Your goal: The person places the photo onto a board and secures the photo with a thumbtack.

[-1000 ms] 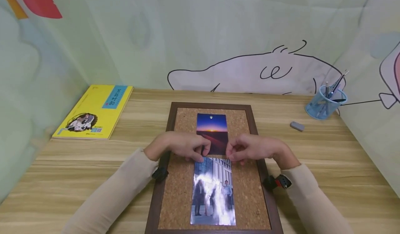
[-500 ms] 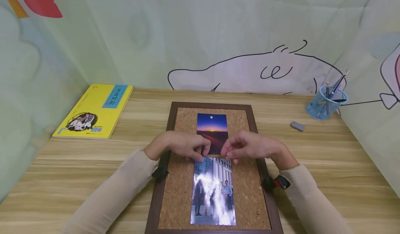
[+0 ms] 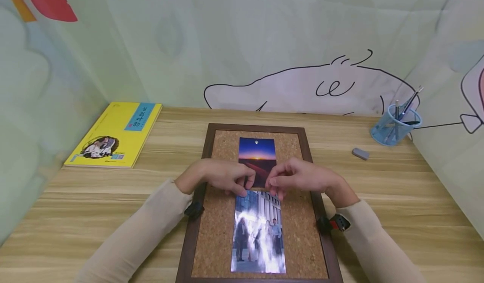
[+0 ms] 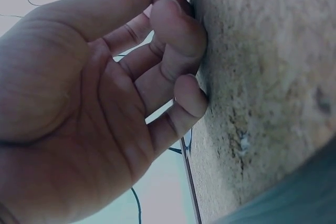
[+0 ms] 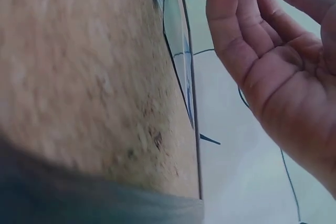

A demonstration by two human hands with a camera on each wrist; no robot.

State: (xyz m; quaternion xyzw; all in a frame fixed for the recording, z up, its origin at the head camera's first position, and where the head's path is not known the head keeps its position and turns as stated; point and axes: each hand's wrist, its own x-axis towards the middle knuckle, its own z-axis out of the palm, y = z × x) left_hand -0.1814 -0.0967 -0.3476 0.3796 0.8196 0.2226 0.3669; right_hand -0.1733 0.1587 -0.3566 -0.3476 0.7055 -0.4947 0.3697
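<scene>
A framed corkboard lies on the table. A sunset photo is fixed near its far end by a silvery thumbtack. Nearer me lies a glossy photo of people before buildings. My left hand pinches that photo's upper left corner between thumb and forefinger; the other fingers curl against the cork. Above the photo's upper right part, my right hand holds its thumb and fingertips together, apart from the board. A tiny thumbtack seems held there, mostly hidden by the fingertips.
At the far left lies a yellow book. A blue mesh pen cup with pens stands at the back right, a grey eraser before it. Printed cloth walls enclose the wooden table.
My right hand has shifted left from the near photo's upper right corner and lifted slightly, its fingers turning. The left hand and both photos have stayed in place.
</scene>
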